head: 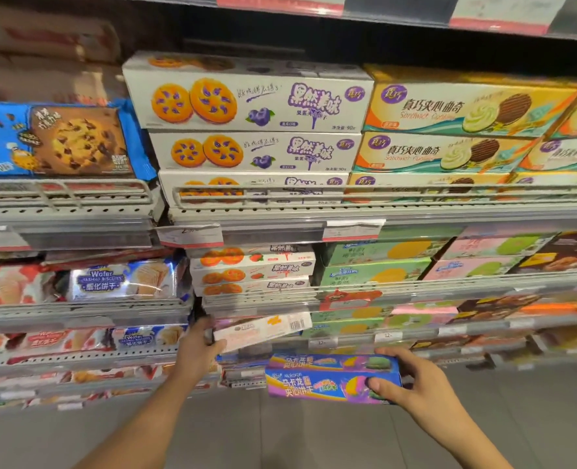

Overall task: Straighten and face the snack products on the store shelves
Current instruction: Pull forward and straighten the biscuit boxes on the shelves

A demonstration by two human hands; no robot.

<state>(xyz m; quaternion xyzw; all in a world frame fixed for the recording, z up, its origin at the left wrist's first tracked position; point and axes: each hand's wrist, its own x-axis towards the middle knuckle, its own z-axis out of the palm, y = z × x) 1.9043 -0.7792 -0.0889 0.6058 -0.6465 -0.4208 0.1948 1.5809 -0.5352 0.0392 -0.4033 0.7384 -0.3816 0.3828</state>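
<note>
Both hands were down in the lower middle of the frame, each with a box. The left hand [199,346] had its fingers curled round the left end of a pale box [263,330], held tilted with its barcode end up and to the right, just in front of the lower shelf [77,357] edge. The right hand [405,380] gripped the right end of a purple box [331,382], thumb on the front face and fingers wrapped over the top, so it sat out in the open below the pale one and off the shelves.

Up in the middle of the frame, the white blueberry boxes [246,99] were stacked three high behind a wire rail [348,192], with yellow boxes [456,110] just beside them on the right. A blue cookie pack [60,140] sat at the left, and a wafer pack [124,279] one shelf below. Green boxes [375,272] were at middle right.
</note>
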